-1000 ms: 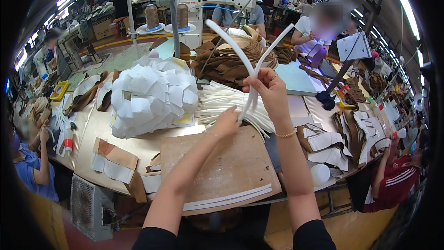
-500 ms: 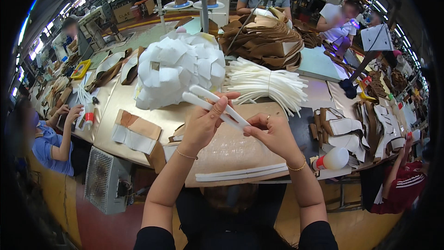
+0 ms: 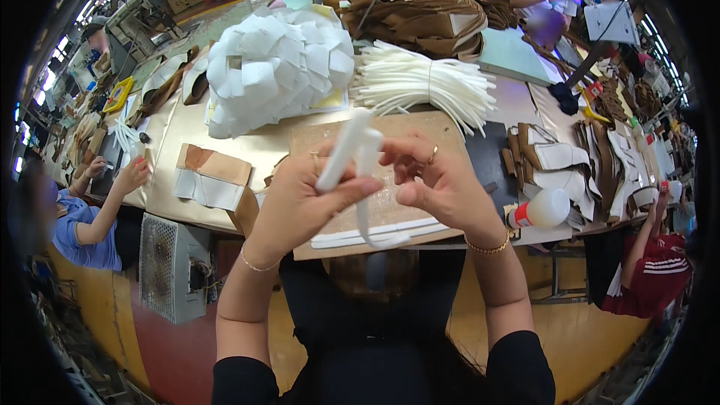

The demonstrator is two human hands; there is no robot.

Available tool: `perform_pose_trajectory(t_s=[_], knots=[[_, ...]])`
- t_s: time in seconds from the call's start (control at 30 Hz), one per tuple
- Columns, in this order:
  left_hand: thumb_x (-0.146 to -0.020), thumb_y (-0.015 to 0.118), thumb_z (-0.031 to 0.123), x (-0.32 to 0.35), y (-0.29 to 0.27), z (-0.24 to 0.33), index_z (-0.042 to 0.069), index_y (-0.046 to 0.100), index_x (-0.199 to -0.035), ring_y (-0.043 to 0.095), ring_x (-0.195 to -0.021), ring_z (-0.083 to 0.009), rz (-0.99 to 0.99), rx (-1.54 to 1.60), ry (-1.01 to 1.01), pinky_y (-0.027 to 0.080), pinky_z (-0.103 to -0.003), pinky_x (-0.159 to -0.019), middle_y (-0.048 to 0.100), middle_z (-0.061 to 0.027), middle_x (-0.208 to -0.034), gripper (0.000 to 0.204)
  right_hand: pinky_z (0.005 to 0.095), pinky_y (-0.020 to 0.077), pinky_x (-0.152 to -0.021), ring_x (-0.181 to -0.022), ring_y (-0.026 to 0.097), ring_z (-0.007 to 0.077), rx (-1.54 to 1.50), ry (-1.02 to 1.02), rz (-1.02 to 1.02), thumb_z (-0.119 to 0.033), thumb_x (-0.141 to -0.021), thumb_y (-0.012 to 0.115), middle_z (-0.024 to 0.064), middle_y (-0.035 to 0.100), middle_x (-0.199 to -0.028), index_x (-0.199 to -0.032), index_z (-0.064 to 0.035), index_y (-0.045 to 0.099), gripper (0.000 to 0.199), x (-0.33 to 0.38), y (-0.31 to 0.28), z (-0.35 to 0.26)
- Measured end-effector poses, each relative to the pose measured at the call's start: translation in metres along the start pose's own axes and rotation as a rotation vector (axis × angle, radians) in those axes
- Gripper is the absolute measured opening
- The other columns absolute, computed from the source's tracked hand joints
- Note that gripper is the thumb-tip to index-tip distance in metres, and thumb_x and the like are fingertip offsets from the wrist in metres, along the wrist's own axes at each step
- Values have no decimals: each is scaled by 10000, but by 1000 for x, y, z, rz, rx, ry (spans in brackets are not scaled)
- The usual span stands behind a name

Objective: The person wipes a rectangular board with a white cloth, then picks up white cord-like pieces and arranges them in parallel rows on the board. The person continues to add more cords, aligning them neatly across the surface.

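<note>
My left hand is closed on a soft white strip, which rises between its thumb and fingers. A second length of it bends over at the top and hangs down past the thumb, its lower end curling above the board. Just to the right, my right hand has its fingers bent and apart, with nothing visibly gripped; its fingertips are close to the strip. Beneath both hands lies a tan board with a shiny surface. Flat white strips lie along its near edge.
Behind the board are a bundle of white strips and a heap of white pieces. Brown pieces are stacked farther back. A white bottle lies on the right. Co-workers sit at both sides.
The strips have turned from slanting between both hands to upright in my left hand. My right hand's fingers have come off them and spread. The head view has tilted downward.
</note>
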State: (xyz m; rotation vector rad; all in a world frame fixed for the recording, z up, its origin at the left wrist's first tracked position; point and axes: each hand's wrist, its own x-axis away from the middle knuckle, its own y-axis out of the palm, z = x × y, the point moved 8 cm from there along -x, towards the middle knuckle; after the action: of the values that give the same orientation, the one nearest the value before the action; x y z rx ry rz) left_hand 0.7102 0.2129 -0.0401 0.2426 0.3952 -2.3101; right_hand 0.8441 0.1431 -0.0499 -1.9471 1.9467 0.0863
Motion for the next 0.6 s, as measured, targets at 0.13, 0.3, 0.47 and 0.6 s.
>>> perform_pose_trajectory(t_s=[0.13,0.3,0.47,0.6], knots=[[-839,730,185,10,20,8,11,707,-831,516,-564,-45,-148,35,-232,410,-207,-529,617,18,-665,176,234,454,-710,-831,560,98,-35,-102,157,-123,-893,662,20,563,-950,-1004,-31,715,154,-3,-14,-29],[-754,752,48,39,4,-30,-25,709,-854,433,-457,-16,-213,131,-462,285,-178,-427,678,-63,-663,130,224,510,-611,-691,623,116,-444,-121,497,-95,-924,620,65,629,-841,-1023,11,651,148,30,-70,-14],[-783,750,91,81,-34,-82,-37,711,-897,401,-434,-4,-136,91,-771,265,-166,-393,674,-45,-654,176,248,537,-613,-674,648,135,-392,69,693,-64,-923,604,87,640,-808,-1052,10,566,153,85,-104,43],[-813,731,116,96,-57,-115,-30,707,-914,377,-424,-10,-82,60,-851,259,-178,-379,651,-19,-644,179,248,532,-628,-691,651,134,-347,312,658,-46,-912,612,67,643,-803,-1021,-1,566,126,120,-98,110]])
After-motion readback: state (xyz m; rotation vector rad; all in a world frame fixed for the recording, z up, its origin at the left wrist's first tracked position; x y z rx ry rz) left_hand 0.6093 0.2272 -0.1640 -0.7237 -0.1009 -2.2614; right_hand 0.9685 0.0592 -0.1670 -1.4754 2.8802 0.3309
